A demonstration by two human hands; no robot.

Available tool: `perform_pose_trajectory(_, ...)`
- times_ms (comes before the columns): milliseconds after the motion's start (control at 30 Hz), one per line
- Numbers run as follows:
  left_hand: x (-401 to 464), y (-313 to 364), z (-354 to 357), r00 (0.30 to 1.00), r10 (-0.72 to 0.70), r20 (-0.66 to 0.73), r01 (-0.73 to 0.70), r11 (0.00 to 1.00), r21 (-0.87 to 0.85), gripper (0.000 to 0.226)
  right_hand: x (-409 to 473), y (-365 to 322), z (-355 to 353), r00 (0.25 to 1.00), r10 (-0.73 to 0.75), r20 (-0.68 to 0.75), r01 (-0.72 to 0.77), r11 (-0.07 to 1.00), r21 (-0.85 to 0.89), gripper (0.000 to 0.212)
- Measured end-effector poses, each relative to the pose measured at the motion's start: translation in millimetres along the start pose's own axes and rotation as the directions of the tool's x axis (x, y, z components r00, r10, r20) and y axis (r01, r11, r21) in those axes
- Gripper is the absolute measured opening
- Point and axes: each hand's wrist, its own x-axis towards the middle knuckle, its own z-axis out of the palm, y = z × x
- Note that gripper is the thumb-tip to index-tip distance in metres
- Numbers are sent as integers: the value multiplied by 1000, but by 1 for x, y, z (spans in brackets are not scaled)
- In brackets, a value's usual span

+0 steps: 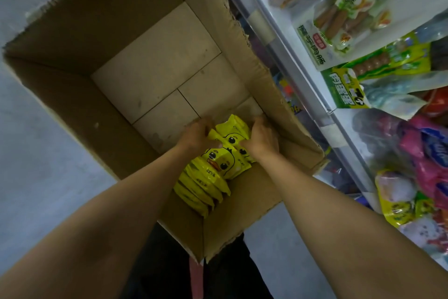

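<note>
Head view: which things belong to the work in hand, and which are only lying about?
In the work: left hand, right hand, yellow duck packets, cardboard box.
Lying about: shelf, sausage pack, green packet, pink bags.

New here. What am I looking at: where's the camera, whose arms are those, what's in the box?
There is no machine here. This is a single picture from a wide-angle camera worn on a person's head, looking forward and down, so the two bare arms coming in from the bottom belong to the wearer.

The arms reach into an open cardboard box that stands on a grey floor. In its near corner is a row of yellow packets printed with a cartoon duck face, standing on edge. The left hand and right hand grip the far end of that row from either side, with fingers curled round the packets.

Along the right edge runs a white-framed display case holding assorted food packs. Nobody is touching those.
</note>
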Motion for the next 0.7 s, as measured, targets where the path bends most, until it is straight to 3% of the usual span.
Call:
perform_pose_trajectory(167, -4, 4, -3, 999, 33, 28, -33, 999, -24, 39, -14, -3, -5, 990, -97, -101, 99, 995, 11, 38)
perform_pose_trajectory(300, -15, 3, -23, 998, 55, -25, -56, 998, -31, 36, -33, -8, -28, 971, -79, -224, 112, 984, 138, 35)
perform_pose_trajectory(400, -32, 9, -42, 992, 68, -103, -69, 998, -10, 35, -49, -12, -53, 934, -116, -339, 200, 954, 224, 32)
perform_pose_trajectory(633, -95, 51, -79, 988, 98, -115, -97, 995, 12, 38, -119, -14, -97, 872, -56, -486, 346, 773, 531, 26)
perform_pose_trajectory(700, -120, 71, -81, 992, 88, -95, -97, 991, -94, 24, -142, -11, -105, 869, -18, -495, 368, 693, 620, 22)
